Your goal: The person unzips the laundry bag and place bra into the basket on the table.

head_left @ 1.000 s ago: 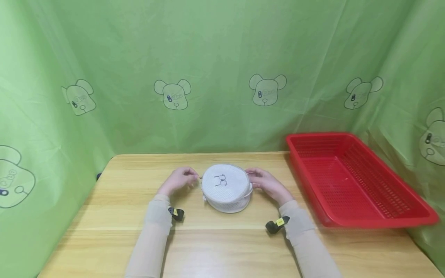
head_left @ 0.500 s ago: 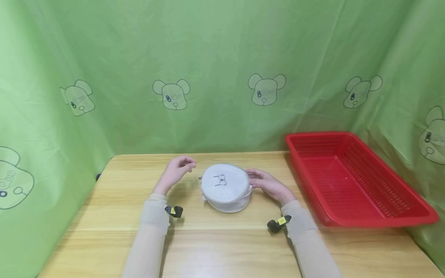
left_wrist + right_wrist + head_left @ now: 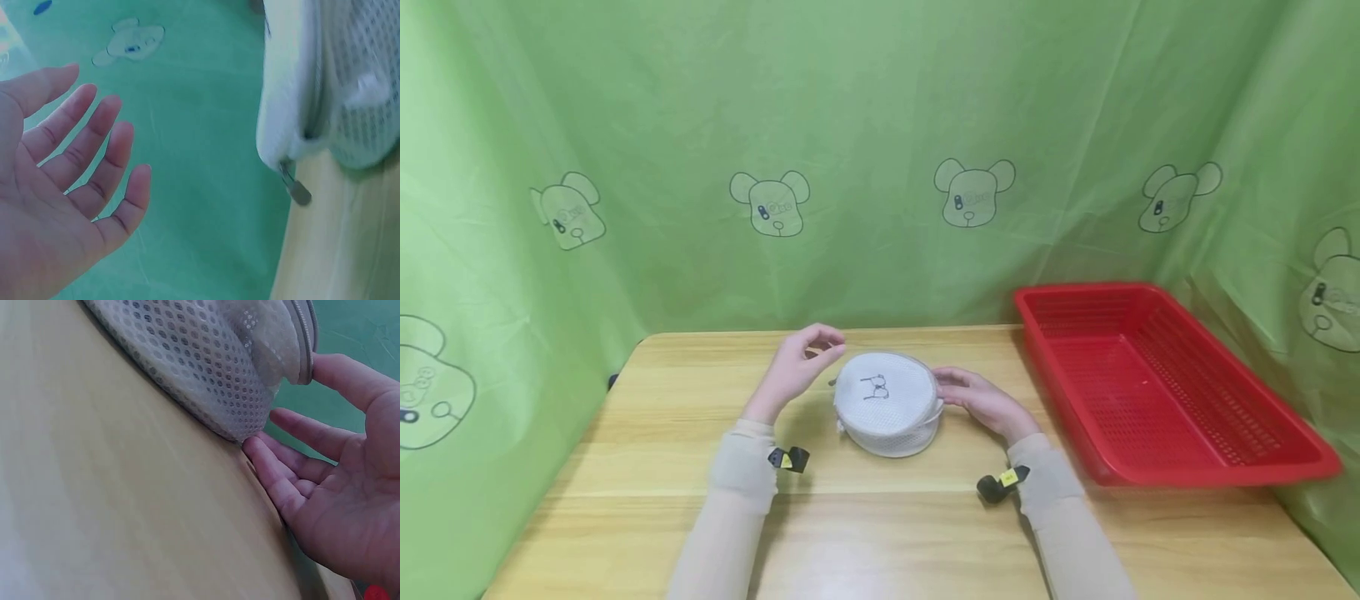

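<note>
A round white mesh laundry bag (image 3: 887, 400) with a small line drawing on its lid sits upright on the table. Its metal zipper pull (image 3: 300, 192) hangs from the rim at the left side. My left hand (image 3: 797, 367) hovers at the bag's far left, apart from it; in the left wrist view its fingers (image 3: 103, 147) are loosely bent and hold nothing. On the other side, my right hand (image 3: 985, 404) touches the bag. The right wrist view shows one fingertip at the zipped rim and others by the base, the fingers (image 3: 275, 475) only slightly bent.
A red plastic basket (image 3: 1101, 450) with slotted sides stands at the table's right. Green curtains (image 3: 865, 275) printed with bear heads enclose the wooden table (image 3: 880, 542) at the back and sides. Both wrists carry black straps with small cameras.
From beside the zipper pull, my left hand has drawn away to the far left, then swung right toward the bag's far rim. My right hand and the bag have hardly moved.
</note>
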A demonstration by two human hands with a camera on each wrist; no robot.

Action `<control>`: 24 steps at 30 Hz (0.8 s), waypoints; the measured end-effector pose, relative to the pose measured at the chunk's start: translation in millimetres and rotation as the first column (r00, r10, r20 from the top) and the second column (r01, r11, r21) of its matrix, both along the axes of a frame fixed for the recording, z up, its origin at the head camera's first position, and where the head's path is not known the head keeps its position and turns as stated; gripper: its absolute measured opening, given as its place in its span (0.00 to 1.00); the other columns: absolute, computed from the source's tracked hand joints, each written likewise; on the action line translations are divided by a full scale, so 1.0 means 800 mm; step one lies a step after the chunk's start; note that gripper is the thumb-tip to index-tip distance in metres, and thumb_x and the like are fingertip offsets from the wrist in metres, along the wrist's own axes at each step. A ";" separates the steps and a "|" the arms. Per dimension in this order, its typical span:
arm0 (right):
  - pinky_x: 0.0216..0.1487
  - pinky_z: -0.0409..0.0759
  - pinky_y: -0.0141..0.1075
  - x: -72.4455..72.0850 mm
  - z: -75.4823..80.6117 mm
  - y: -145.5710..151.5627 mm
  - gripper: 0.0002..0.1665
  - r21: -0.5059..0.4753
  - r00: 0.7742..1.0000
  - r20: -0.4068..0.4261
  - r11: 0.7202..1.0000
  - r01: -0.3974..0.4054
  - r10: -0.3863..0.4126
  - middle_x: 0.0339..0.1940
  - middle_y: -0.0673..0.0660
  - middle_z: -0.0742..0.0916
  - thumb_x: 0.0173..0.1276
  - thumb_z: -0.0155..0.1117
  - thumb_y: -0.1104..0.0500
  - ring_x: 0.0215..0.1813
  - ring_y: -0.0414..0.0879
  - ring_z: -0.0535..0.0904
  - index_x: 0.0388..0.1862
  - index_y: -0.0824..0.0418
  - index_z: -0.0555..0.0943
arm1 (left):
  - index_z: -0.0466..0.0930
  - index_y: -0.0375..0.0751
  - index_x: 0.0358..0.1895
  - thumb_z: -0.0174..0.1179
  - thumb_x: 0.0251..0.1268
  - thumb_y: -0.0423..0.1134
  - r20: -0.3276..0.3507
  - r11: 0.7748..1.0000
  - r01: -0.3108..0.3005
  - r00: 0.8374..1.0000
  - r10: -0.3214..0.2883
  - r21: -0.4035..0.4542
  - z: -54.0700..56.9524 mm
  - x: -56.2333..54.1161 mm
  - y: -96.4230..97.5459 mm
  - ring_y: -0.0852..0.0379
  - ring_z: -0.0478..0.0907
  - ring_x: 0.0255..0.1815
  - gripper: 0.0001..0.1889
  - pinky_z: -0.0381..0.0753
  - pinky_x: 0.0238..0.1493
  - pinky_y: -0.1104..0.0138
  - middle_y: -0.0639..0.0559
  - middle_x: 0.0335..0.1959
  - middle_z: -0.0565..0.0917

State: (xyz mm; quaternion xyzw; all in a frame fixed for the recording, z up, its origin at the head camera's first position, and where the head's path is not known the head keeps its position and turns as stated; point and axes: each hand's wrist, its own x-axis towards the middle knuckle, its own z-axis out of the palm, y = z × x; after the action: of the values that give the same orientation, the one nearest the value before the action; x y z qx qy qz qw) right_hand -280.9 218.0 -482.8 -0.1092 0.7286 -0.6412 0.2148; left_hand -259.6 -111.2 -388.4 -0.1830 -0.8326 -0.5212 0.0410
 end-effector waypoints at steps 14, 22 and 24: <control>0.78 0.42 0.58 0.007 -0.003 -0.001 0.38 0.009 0.999 -0.010 0.999 0.046 -0.046 0.74 0.67 0.67 0.69 0.61 0.53 0.78 0.61 0.55 0.71 0.69 0.62 | 0.78 0.39 0.54 0.62 0.65 0.43 -0.055 0.997 0.075 0.996 -0.076 -0.010 0.003 0.018 0.028 0.47 0.78 0.56 0.17 0.79 0.56 0.51 0.44 0.52 0.83; 0.78 0.44 0.57 0.010 -0.008 0.003 0.38 0.019 0.999 -0.008 0.999 0.048 -0.048 0.74 0.65 0.67 0.69 0.62 0.52 0.78 0.61 0.56 0.72 0.67 0.62 | 0.77 0.43 0.57 0.63 0.64 0.44 -0.024 0.985 0.165 0.986 -0.167 -0.052 -0.017 0.030 0.047 0.45 0.76 0.60 0.20 0.76 0.60 0.51 0.44 0.57 0.81; 0.78 0.45 0.57 0.009 -0.007 0.003 0.39 0.027 0.999 -0.010 0.999 0.045 -0.045 0.74 0.64 0.68 0.68 0.63 0.50 0.78 0.59 0.57 0.72 0.65 0.63 | 0.78 0.44 0.57 0.63 0.64 0.43 -0.025 0.981 0.180 0.983 -0.182 -0.070 -0.020 0.032 0.051 0.47 0.76 0.61 0.20 0.75 0.61 0.51 0.46 0.57 0.82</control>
State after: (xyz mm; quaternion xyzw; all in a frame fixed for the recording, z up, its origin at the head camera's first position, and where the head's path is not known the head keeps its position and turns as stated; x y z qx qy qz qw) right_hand -273.7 220.1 -488.7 -0.0927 0.7406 -0.6352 0.1985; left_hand -233.7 -70.7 -404.5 -0.2672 -0.8290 -0.4913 0.0002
